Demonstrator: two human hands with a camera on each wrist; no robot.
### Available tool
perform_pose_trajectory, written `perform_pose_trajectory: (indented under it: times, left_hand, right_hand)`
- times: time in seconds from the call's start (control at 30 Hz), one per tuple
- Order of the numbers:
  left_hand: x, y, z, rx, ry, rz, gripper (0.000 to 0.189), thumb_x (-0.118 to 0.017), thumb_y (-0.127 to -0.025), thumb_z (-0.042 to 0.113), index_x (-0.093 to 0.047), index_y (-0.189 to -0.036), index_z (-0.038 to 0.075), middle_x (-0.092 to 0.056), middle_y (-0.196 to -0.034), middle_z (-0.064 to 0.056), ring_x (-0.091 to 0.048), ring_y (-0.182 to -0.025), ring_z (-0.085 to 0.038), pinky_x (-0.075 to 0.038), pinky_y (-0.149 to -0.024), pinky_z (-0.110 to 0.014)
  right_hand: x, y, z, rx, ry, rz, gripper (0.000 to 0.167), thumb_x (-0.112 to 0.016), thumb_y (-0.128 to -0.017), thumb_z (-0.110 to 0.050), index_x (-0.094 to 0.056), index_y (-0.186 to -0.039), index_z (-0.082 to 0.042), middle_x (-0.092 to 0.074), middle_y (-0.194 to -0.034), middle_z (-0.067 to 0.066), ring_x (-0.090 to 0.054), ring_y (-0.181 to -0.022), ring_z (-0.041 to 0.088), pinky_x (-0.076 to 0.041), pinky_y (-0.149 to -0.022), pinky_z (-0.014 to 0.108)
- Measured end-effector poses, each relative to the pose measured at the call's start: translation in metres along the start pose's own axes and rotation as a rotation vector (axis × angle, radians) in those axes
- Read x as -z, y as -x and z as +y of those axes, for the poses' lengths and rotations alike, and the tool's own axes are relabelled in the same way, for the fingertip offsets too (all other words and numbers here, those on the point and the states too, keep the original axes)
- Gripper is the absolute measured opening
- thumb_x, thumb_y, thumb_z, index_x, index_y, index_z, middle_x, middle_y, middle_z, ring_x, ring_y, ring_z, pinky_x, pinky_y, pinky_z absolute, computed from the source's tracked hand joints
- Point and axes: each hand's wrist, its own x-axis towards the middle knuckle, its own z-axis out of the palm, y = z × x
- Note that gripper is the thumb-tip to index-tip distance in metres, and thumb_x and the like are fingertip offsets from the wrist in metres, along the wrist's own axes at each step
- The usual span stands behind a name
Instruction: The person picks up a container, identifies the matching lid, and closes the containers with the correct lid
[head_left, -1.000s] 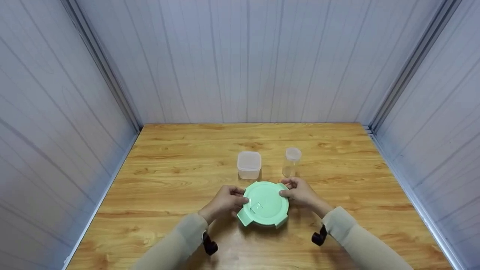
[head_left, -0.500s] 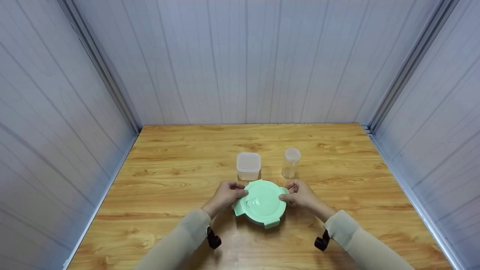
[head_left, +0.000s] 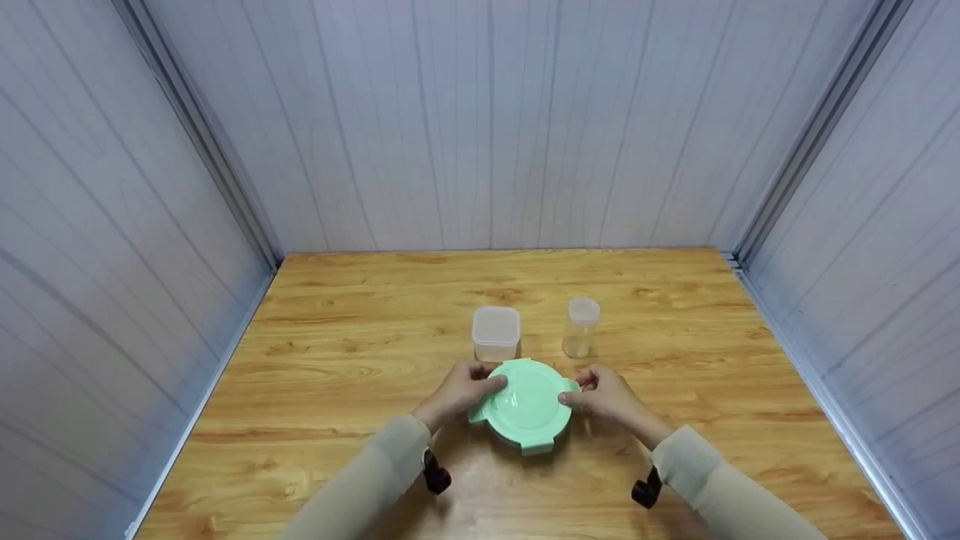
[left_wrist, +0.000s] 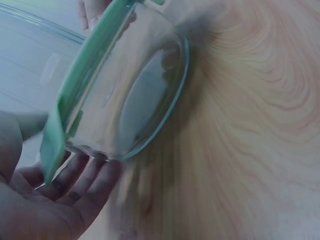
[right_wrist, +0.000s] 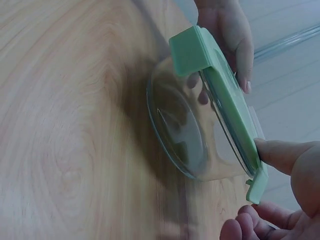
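A round glass food container (left_wrist: 150, 95) with a pale green snap lid (head_left: 529, 405) is held between both hands, over the near middle of the table. My left hand (head_left: 463, 394) grips its left side, thumb on top of the lid; in the left wrist view the fingers lie against the glass near a lid flap (left_wrist: 52, 145) that sticks outward. On the other side my right hand (head_left: 607, 397) lays its thumb on the lid edge, with curled fingers (right_wrist: 247, 220) just below another outward flap (right_wrist: 257, 187). A further flap (right_wrist: 190, 52) points down over the glass.
Just behind the container stands a small square clear tub (head_left: 496, 334) with a lid. A clear cylindrical jar (head_left: 581, 328) is to its right. The wood-grain table (head_left: 337, 300) is bounded by pale panel walls (head_left: 480, 135) at the back and sides.
The container has turned slightly clockwise seen from above, its near flap shifting left. My left hand has moved a little to the right, its thumb reaching farther over the lid.
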Motion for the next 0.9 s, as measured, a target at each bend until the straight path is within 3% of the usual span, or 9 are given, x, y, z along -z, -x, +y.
perform_pose_trajectory:
  times: [0.1,0.27,0.5,0.73,0.9]
  left_hand:
    - [-0.001,0.000,-0.003,0.003,0.001,-0.044,0.034,-0.079,-0.101,0.023,-0.076,-0.126,0.000,-0.078,-0.113,-0.009,-0.069,-0.091,-0.011,-0.060,-0.080,-0.022]
    - [-0.001,-0.003,-0.005,0.050,0.007,-0.032,0.033,-0.084,-0.097,0.024,-0.079,-0.122,0.003,-0.079,-0.110,-0.007,-0.070,-0.087,-0.010,-0.059,-0.076,-0.021]
    - [0.001,-0.006,-0.005,0.112,0.017,0.003,0.026,-0.088,-0.094,0.025,-0.081,-0.109,0.005,-0.078,-0.097,-0.001,-0.068,-0.080,-0.009,-0.056,-0.071,-0.020]
    - [0.001,-0.010,-0.006,0.116,0.046,0.009,0.027,-0.089,-0.093,0.024,-0.081,-0.110,0.005,-0.079,-0.097,-0.002,-0.068,-0.079,-0.009,-0.056,-0.069,-0.020]
    - [0.001,-0.012,-0.006,0.119,0.056,0.012,0.029,-0.089,-0.092,0.023,-0.081,-0.113,0.004,-0.080,-0.100,-0.004,-0.069,-0.080,-0.009,-0.057,-0.070,-0.021]
  right_hand:
    - [0.000,-0.001,-0.001,-0.022,0.007,-0.022,0.037,-0.090,-0.090,-0.021,-0.065,-0.107,0.000,-0.062,-0.086,0.006,-0.057,-0.078,0.017,-0.050,-0.065,0.027]
    - [0.001,-0.003,-0.001,-0.034,-0.025,-0.084,0.035,-0.088,-0.092,-0.019,-0.064,-0.108,0.001,-0.063,-0.088,0.006,-0.063,-0.076,0.016,-0.058,-0.066,0.031]
    - [0.002,-0.005,-0.001,-0.022,-0.135,-0.201,0.027,-0.082,-0.096,-0.011,-0.058,-0.087,-0.009,-0.059,-0.081,0.000,-0.062,-0.073,0.013,-0.060,-0.068,0.034]
    - [0.002,-0.007,0.000,-0.048,-0.150,-0.193,0.021,-0.083,-0.095,-0.011,-0.063,-0.096,-0.005,-0.065,-0.089,0.003,-0.067,-0.075,0.015,-0.062,-0.068,0.034]
    - [0.004,-0.011,0.000,-0.062,-0.158,-0.197,0.021,-0.084,-0.095,-0.010,-0.063,-0.092,-0.007,-0.063,-0.086,0.002,-0.065,-0.073,0.015,-0.061,-0.065,0.031]
